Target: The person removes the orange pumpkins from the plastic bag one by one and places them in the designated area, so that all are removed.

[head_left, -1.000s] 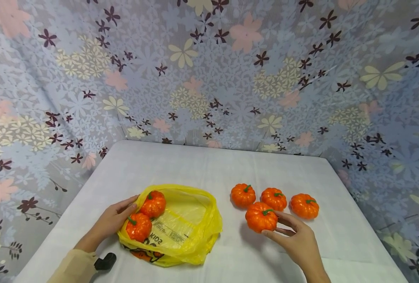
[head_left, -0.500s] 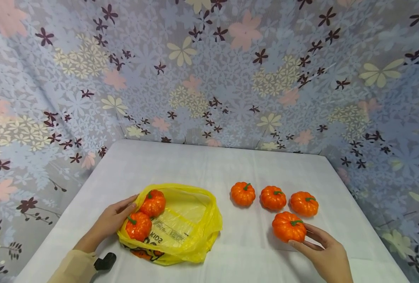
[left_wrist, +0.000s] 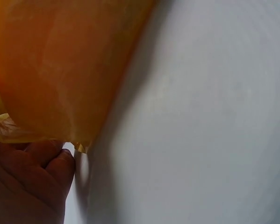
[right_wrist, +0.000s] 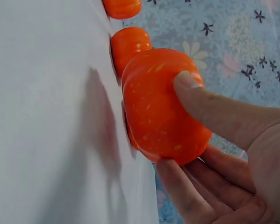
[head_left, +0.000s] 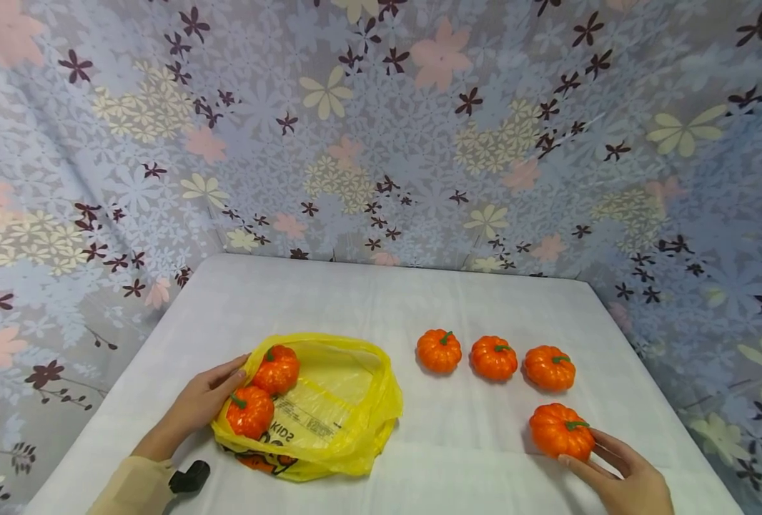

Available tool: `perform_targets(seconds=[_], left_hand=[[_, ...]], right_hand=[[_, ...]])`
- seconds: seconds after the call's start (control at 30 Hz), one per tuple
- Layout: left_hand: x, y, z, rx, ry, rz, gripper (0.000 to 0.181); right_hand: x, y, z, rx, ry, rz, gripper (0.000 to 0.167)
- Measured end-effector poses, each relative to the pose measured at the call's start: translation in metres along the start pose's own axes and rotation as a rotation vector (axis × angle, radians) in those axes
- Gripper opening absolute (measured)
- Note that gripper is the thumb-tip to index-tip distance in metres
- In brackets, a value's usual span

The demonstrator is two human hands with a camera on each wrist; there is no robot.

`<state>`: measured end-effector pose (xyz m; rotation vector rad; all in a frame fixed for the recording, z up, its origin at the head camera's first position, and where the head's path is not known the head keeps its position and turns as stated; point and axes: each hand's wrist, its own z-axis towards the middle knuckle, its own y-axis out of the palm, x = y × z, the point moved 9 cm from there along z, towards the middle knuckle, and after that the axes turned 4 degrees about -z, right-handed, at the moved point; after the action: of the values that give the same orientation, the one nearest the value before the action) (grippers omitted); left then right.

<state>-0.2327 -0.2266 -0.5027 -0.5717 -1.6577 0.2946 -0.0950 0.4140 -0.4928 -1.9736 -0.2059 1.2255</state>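
Observation:
At the lower right of the head view, my right hand holds a small orange pumpkin with a green stem. In the right wrist view, the thumb presses one side of this pumpkin and the fingers support it from below. My left hand grips the left rim of an open yellow plastic bag. Two pumpkins lie inside, an upper pumpkin and a lower pumpkin, both against the bag's left side. Through the left wrist view, orange shows behind the bag's thin wall.
Three more pumpkins stand in a row behind the held one: a left pumpkin, a middle pumpkin and a right pumpkin. A white cloth covers the table. Floral fabric hangs behind and at both sides.
My right hand has carried its pumpkin rightward and nearer the front, away from the bag and past the row. The left hand and the bag stay in place.

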Motion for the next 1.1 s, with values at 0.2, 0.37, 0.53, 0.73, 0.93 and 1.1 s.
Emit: perform_targets(seconds=[0.2, 0.37, 0.53, 0.73, 0.93, 1.1], left_hand=[[0.002, -0.002, -0.001, 0.004, 0.012, 0.002, 0.068], [0.002, -0.003, 0.000, 0.007, 0.017, -0.001, 0.067], [0.000, -0.001, -0.001, 0.002, -0.009, 0.008, 0.070], [0.000, 0.001, -0.001, -0.003, -0.013, 0.008, 0.069], [0.000, 0.000, -0.002, 0.003, -0.020, 0.011, 0.070], [0.001, 0.000, -0.002, -0.003, -0.014, 0.006, 0.070]], right_hand=[[0.014, 0.004, 0.009, -0.019, 0.058, 0.008, 0.110], [0.024, 0.010, 0.017, -0.038, 0.091, 0.019, 0.115], [0.030, 0.015, 0.019, -0.067, 0.139, 0.046, 0.124], [-0.001, -0.004, 0.002, -0.004, 0.056, -0.026, 0.135], [-0.057, -0.026, -0.024, 0.133, -0.105, 0.027, 0.109], [-0.095, -0.012, -0.037, 0.075, -0.206, 0.127, 0.110]])
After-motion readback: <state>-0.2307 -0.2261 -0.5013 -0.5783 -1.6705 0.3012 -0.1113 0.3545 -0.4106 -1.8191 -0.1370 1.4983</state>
